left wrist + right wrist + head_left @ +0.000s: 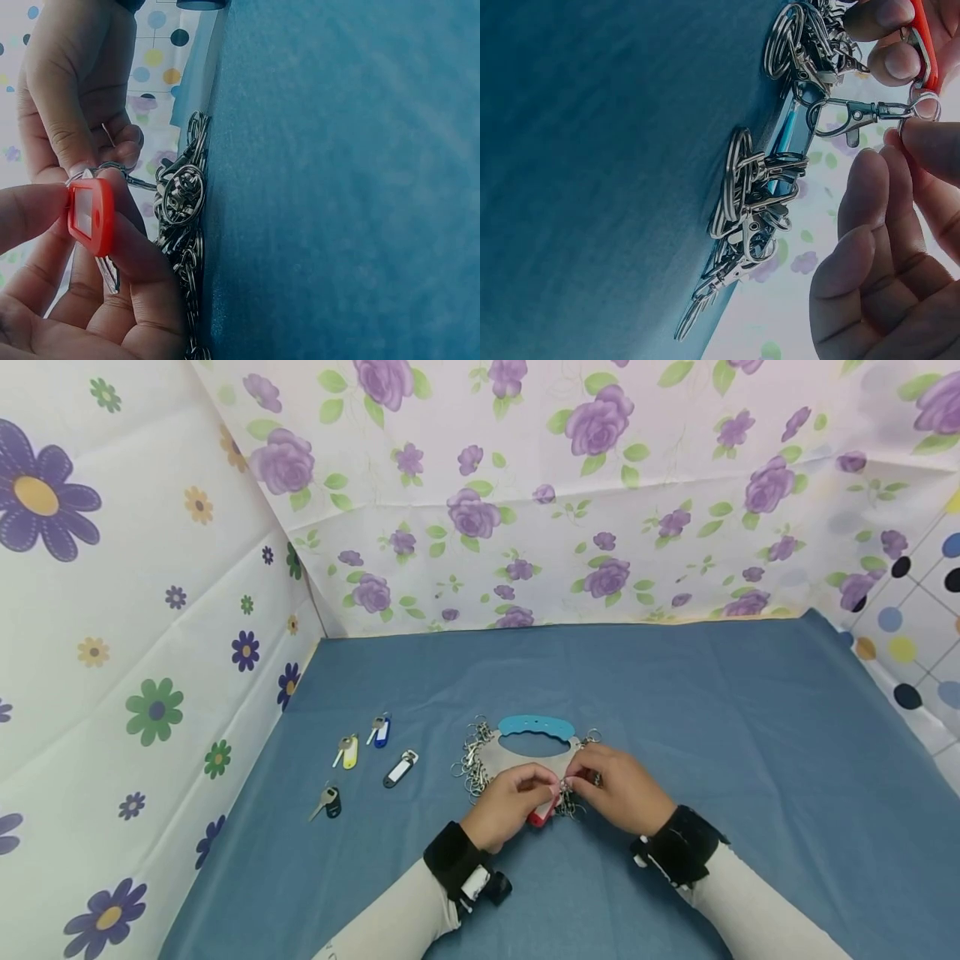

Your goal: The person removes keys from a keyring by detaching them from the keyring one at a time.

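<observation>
My left hand (502,806) pinches a red key tag (105,225) between thumb and fingers, with a metal key (110,276) below it in the left wrist view. My right hand (626,787) pinches a small split ring (927,105) at the end of a silver swivel clasp (860,114), right up against the red tag's end. Whether tag and ring are linked I cannot tell. Both hands work over the near edge of a grey oval key holder (495,760) with a blue grip (536,725). Several clasps and rings (739,180) hang in bunches around it.
Left of the holder on the blue cloth (712,710) lie a blue key tag (382,732), a yellow one (351,752), and two black ones (401,769), most with keys showing. Flowered cloth walls (465,568) stand at the back and left; a dotted one stands at the right.
</observation>
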Demonstrator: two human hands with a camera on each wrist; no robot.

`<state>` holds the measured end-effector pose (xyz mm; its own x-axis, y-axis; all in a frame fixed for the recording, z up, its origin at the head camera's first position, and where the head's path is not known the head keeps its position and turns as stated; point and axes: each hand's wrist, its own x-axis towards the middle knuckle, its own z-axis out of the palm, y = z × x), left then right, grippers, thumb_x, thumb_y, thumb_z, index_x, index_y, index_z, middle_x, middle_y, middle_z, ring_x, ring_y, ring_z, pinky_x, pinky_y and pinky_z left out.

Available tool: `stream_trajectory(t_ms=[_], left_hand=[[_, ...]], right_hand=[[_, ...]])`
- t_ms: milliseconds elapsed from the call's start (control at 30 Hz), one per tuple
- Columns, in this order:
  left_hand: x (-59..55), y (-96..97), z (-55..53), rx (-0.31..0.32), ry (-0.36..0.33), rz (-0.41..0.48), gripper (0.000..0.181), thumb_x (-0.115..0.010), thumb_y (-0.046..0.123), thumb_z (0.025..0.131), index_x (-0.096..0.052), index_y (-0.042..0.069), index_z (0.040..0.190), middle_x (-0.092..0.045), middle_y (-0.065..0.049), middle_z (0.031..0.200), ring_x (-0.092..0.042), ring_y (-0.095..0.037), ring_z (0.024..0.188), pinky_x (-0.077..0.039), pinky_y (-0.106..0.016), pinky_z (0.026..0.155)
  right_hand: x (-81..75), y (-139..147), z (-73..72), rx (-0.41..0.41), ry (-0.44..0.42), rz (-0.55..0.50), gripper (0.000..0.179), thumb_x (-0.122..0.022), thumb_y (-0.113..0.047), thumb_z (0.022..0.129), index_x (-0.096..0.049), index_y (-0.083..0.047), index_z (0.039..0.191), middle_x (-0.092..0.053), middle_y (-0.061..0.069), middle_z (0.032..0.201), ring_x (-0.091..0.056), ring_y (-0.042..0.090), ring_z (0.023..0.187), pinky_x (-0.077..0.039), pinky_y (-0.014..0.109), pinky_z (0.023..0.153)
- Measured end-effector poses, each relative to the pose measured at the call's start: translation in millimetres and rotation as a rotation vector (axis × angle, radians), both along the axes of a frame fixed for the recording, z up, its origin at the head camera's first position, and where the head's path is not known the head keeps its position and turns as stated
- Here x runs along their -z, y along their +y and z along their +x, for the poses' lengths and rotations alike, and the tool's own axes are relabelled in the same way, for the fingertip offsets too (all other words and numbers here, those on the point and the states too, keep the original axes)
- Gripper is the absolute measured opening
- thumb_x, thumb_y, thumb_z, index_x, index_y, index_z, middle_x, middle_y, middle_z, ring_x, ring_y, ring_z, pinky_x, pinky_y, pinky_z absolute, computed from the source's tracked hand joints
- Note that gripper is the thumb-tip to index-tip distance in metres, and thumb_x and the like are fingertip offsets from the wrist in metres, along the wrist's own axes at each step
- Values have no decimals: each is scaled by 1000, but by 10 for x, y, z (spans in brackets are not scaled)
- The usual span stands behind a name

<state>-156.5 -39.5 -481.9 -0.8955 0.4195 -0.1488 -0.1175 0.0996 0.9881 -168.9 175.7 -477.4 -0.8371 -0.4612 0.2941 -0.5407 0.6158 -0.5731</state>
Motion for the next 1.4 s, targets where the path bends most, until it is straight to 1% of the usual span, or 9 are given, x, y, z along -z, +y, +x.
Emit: stream_trajectory(t_ms=[267, 433, 567, 667, 733, 900, 1167, 1233, 1400], left_hand=[[1, -7, 10, 14, 21, -27, 17, -61, 12, 99, -70, 4, 111, -69, -12, 101, -60, -11, 82, -48, -25, 74], [-2, -1, 19, 18, 25, -17, 17, -62, 11, 99, -71, 2, 110, -70, -10, 101, -60, -10, 82, -49, -23, 73], [-3, 4, 18, 11, 21, -8, 16, -62, 12, 100, -70, 1, 110, -70, -12, 105, -60, -9, 83, -48, -22, 73], [-1, 6, 13, 1, -1, 17, 17, -62, 12, 100, -68, -1, 109, -69, -18, 105, -61, -11, 81, -49, -22, 71], [1, 6, 10, -7, -18, 28, 18, -61, 12, 101, -67, -2, 109, -68, -19, 101, -62, -13, 79, -48, -22, 68], [3, 3, 6, -25, -42, 46, 18, -59, 11, 102, -65, -4, 109, -66, -17, 94, -63, -17, 75, -48, -23, 64], [-8, -5, 13, -24, -53, 38, 19, -58, 13, 103, -65, -2, 112, -67, -24, 102, -65, -19, 79, -50, -25, 67], [-7, -5, 12, -21, -49, 33, 20, -59, 14, 103, -66, -2, 112, -68, -20, 97, -65, -18, 78, -49, -25, 66], [-10, -3, 9, -23, -7, -15, 19, -62, 18, 101, -69, 3, 110, -62, -2, 86, -58, -13, 76, -46, -24, 69]], right_hand=[[-15, -16, 2, 37, -82, 28, 17, -67, -13, 96, -63, -27, 88, -57, -12, 86, -52, 2, 73, -45, 23, 67], [-31, -27, 7, 34, -126, 45, 15, -65, -14, 97, -61, -24, 87, -55, -11, 84, -50, 3, 72, -43, 23, 66], [-30, -29, 7, 1, -113, 28, 9, -66, -14, 97, -65, -22, 96, -57, -11, 87, -51, 2, 74, -45, 23, 67], [-24, -28, 7, -35, -96, 5, 15, -68, -13, 95, -68, -22, 106, -59, -12, 90, -54, 0, 77, -49, 24, 69], [-18, -26, 5, -53, -93, -3, 19, -69, -12, 95, -69, -24, 110, -60, -12, 92, -56, -1, 79, -50, 24, 71], [-10, -21, -1, -66, -95, -17, 20, -71, -12, 95, -70, -28, 108, -59, -13, 91, -55, -1, 78, -50, 23, 70], [1, -2, -15, -76, -32, -26, 16, -73, -15, 94, -71, -29, 100, -59, -14, 89, -53, -1, 75, -48, 22, 67], [-5, 4, -16, -73, -27, -22, 13, -73, -16, 94, -71, -28, 98, -59, -14, 89, -52, -1, 76, -47, 22, 67], [-16, 20, -17, -62, -24, -1, 12, -72, -16, 94, -70, -27, 94, -58, -14, 89, -51, 0, 75, -46, 22, 67]])
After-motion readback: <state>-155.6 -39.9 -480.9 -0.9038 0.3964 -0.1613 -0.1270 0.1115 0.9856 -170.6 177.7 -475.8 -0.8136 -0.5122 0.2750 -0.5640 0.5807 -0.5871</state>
